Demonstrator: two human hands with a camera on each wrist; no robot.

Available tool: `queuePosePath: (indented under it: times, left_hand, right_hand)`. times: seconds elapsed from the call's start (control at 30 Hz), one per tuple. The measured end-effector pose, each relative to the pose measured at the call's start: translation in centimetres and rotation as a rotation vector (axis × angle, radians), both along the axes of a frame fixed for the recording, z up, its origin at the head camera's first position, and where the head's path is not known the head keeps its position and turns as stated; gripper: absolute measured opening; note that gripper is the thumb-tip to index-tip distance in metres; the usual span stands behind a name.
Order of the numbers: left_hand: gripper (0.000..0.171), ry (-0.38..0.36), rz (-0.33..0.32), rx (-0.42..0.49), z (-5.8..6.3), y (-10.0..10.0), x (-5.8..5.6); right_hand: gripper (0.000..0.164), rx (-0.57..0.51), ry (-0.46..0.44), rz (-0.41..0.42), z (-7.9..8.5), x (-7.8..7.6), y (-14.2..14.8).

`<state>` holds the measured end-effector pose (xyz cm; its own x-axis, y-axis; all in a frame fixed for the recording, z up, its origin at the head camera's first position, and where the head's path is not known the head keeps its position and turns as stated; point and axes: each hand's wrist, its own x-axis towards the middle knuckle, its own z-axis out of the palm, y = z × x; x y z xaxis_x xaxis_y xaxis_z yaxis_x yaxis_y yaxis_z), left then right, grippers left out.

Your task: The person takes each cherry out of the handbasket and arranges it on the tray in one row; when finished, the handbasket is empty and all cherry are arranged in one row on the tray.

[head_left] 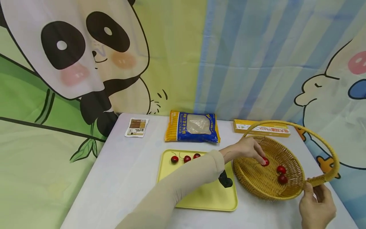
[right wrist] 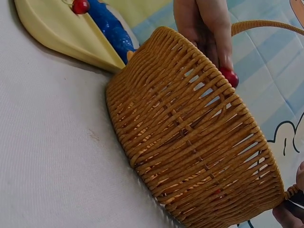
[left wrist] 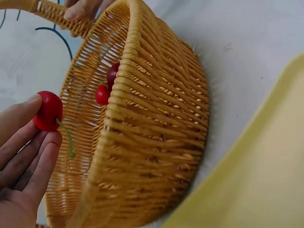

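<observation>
Between thumb and fingertips, my left hand (head_left: 251,150) pinches a red cherry (left wrist: 48,111) with a green stem, over the opening of the wicker basket (head_left: 248,178). Two more cherries (head_left: 282,178) lie inside the basket, towards its right side. My right hand (head_left: 317,203) grips the base of the basket's arched handle (head_left: 328,149) at the near right rim. Left of the basket is a yellow tray (head_left: 206,206), crossed by the left sleeve, with several cherries (head_left: 174,159) along its far edge.
Behind the tray lies a blue and orange pasta bag (head_left: 197,127). A yellow box (head_left: 261,128) sits behind the basket, and a small white packet (head_left: 136,127) at the far left. A black object (head_left: 226,180) shows on the tray beside the left wrist. A printed curtain (head_left: 177,57) hangs behind.
</observation>
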<state>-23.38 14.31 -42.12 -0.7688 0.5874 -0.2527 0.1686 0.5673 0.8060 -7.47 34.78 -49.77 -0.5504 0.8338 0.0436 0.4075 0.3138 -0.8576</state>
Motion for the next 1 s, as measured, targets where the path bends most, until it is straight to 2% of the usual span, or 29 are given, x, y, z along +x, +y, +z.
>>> queuePosePath:
  times: [0.13, 0.27, 0.47, 0.67, 0.83, 1.0]
  left_hand:
    - [0.013, 0.02, -0.007, 0.029, 0.2, -1.8, 0.1]
    - [0.015, 0.002, 0.026, 0.096, 0.1, -4.6, 0.1]
    - [0.017, -0.062, 0.081, 0.204, -1.2, -9.8, 0.0]
    - [0.019, -0.042, 0.136, 0.153, -2.9, -13.6, -0.6]
    - [0.02, -0.065, 0.174, 0.101, -4.0, -15.1, -0.6]
    - [0.021, -0.054, 0.17, 0.061, -4.7, -16.2, -0.3]
  right_hand:
    - [0.046, -0.002, 0.005, -0.015, 0.2, 0.1, 0.5]
    - [0.045, -0.001, 0.022, -0.017, 0.2, 0.0, 0.7]
    - [0.045, -0.026, 0.031, -0.006, 0.1, 0.0, 0.4]
    - [0.046, -0.019, 0.018, -0.034, 0.6, 0.2, -0.1]
    - [0.047, -0.001, -0.035, -0.05, 0.4, 0.3, -0.1]
    - [0.046, -0.012, -0.01, -0.033, 0.0, 0.0, -0.1]
